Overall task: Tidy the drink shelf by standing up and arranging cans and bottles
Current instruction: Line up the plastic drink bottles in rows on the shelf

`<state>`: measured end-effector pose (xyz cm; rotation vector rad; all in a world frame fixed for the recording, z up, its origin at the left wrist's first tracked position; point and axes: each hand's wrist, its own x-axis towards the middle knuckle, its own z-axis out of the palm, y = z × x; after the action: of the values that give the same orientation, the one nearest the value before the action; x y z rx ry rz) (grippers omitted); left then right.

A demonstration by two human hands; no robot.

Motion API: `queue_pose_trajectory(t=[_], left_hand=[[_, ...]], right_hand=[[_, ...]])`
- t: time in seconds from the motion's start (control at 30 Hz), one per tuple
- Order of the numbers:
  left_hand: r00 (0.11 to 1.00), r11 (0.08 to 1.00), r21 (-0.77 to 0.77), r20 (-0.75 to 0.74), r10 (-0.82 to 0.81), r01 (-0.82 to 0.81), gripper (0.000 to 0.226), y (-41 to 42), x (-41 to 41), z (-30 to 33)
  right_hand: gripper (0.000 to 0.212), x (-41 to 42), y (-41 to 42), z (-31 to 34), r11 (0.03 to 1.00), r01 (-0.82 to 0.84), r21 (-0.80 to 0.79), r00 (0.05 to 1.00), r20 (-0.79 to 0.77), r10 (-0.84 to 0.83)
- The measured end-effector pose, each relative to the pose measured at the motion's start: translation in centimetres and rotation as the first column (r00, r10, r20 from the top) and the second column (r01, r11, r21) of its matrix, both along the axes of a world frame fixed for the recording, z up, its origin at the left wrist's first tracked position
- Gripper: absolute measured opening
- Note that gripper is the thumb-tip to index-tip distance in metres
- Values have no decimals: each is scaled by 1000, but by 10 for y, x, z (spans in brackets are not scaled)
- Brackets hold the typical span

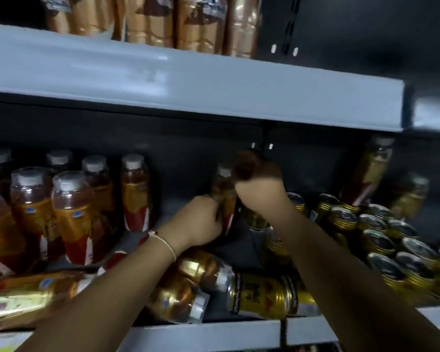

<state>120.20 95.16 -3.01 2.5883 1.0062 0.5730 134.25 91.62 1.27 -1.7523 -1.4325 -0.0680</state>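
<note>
A: Status of hands?
B: Left hand [201, 221] and right hand [258, 185] both grip one upright bottle [224, 196].
A: Bottle location?
B: Mid-shelf [214, 334], between standing bottles [71, 214] and cans [381, 237].

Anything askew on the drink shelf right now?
Yes. A yellow can and several amber plastic bottles lie on their sides at the shelf's front edge. A tall bottle at back right leans. Both hands hold one upright bottle.

Gold-and-black cans [262, 293], amber bottles [71, 219]
</note>
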Motion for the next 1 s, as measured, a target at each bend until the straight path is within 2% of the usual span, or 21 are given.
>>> queue_pose_trajectory(t=[0.1,0.2,0.3,0.43,0.53,0.6,0.7,0.8,0.9,1.0], left_hand=[[992,996,73,103,-66,58,27,-15,45,14],[982,981,132,106,-156,141,28,-27,92,22],[971,968,143,89,-221,207,29,-35,138,25],[969,962,131,31,-246,240,42,-40,198,25],[966,959,111,-17,-260,260,67,-40,236,24],[969,966,81,-42,-245,247,80,-40,256,22],[974,975,38,-58,-219,221,83,-40,279,19],[974,978,-18,-90,-207,206,81,-39,291,17],[976,982,-44,-112,-189,185,79,-36,297,15],[978,983,-67,-115,-176,169,77,-34,298,15]], right_hand=[[9,51,-25,12,995,85,57,996,27,-86],[15,100,-47,14,988,149,41,987,47,-151],[14,150,-64,9,982,188,-16,982,-32,-188],[19,205,-83,1,970,225,95,947,-255,-194],[10,242,-89,-4,941,328,79,923,-239,-301],[34,265,-87,-9,944,328,31,919,-241,-312],[60,287,-86,-14,905,425,7,901,-102,-423],[81,301,-80,-17,894,448,17,886,-141,-441],[88,314,-69,-16,908,416,-52,891,-178,-418],[82,322,-58,-18,924,376,-69,905,-187,-383]])
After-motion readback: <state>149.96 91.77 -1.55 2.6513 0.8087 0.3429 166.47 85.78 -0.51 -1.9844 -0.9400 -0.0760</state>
